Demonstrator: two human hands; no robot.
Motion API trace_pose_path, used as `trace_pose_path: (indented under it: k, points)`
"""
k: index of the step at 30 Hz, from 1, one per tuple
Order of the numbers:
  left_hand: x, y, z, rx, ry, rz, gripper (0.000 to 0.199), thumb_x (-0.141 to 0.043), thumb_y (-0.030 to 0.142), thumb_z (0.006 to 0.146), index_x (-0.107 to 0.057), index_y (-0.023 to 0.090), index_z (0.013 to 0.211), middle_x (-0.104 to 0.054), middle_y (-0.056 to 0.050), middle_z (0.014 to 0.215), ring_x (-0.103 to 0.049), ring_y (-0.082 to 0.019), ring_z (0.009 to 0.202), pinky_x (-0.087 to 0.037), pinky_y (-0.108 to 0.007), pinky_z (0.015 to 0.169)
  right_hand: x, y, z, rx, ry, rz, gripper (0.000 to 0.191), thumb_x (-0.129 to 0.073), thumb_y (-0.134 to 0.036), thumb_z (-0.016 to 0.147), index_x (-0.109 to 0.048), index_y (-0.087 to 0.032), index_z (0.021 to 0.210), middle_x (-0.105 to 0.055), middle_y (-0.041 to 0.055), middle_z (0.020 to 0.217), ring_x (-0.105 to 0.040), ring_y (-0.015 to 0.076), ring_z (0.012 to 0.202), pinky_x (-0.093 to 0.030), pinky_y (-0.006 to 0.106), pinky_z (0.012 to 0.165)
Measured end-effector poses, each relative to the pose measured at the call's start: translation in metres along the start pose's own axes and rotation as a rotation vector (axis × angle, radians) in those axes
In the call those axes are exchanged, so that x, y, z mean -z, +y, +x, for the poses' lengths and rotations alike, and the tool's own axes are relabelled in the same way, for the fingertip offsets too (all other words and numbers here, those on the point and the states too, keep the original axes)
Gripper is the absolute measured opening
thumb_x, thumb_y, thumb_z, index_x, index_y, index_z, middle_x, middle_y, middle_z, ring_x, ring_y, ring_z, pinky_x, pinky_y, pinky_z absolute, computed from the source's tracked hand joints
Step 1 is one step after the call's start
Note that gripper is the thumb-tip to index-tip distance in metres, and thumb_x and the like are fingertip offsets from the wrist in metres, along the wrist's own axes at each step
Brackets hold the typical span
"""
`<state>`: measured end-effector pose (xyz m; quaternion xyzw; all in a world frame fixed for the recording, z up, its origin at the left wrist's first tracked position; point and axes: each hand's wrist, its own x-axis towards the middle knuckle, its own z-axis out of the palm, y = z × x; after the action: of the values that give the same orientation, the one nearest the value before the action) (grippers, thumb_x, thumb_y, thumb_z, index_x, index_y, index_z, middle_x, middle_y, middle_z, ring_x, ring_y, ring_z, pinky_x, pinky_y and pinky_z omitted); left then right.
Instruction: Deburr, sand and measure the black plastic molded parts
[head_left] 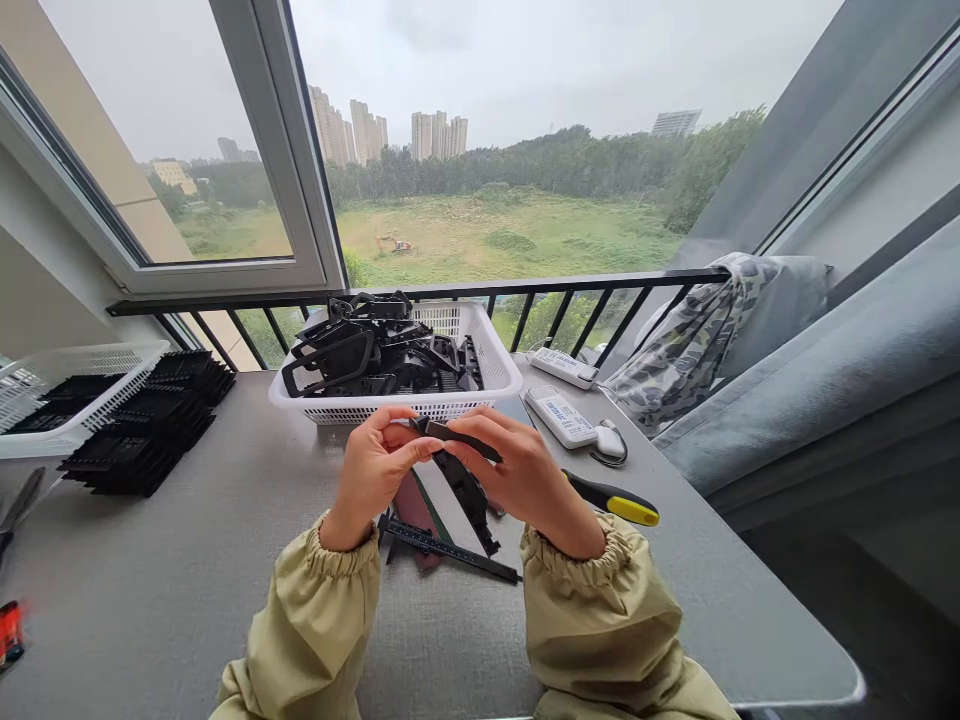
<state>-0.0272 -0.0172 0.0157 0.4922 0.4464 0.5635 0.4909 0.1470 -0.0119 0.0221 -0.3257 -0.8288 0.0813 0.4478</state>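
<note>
Both hands meet over the middle of the table, holding a black plastic part [466,440] between them. My left hand [375,465] pinches its left end with thumb and fingers. Along its right side, the fingers of my right hand [517,468] are closed on it. Beneath the hands lie another long black plastic part [466,495], reddish and green sheets [415,505] and a white strip. A black caliper [454,549] rests across them, nearer to me. The fingers cover much of the held part, so its full shape is hidden.
A white basket [480,385] heaped with black plastic parts [375,350] stands behind my hands. Stacked black parts [154,415] and another white basket [82,425] are at left. To the right are a yellow-and-black handle [626,505] and white boxy devices [562,415]. The table edge slopes away at right.
</note>
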Motion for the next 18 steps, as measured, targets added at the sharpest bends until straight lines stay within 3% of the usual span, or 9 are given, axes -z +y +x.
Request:
trace_pose_path:
  k: [11,18]
  points:
    - [-0.0010,0.0029,-0.0022,-0.092,0.047,0.040,0.034,-0.078,0.033,0.065,-0.055,0.018,0.085,-0.064,0.005,0.053,-0.062,-0.011,0.052,-0.050,-0.020,0.056,0.0080,0.0016,0.0002,-0.062,0.083,0.063,0.006,-0.059,-0.021,0.088,-0.062,-0.021,0.094,-0.065,0.0027,0.085,-0.061,0.0141,0.073,-0.049,0.024,0.065]
    - [-0.0034,0.0040,-0.0071,-0.175,-0.035,0.047,0.032,-0.075,0.030,0.069,-0.056,0.018,0.092,-0.072,0.000,0.069,-0.069,-0.015,0.064,-0.054,-0.023,0.061,0.0057,-0.0041,0.0018,-0.138,0.122,0.115,0.006,-0.054,-0.021,0.090,-0.059,-0.019,0.094,-0.064,0.0019,0.080,-0.058,0.0132,0.069,-0.046,0.023,0.062]
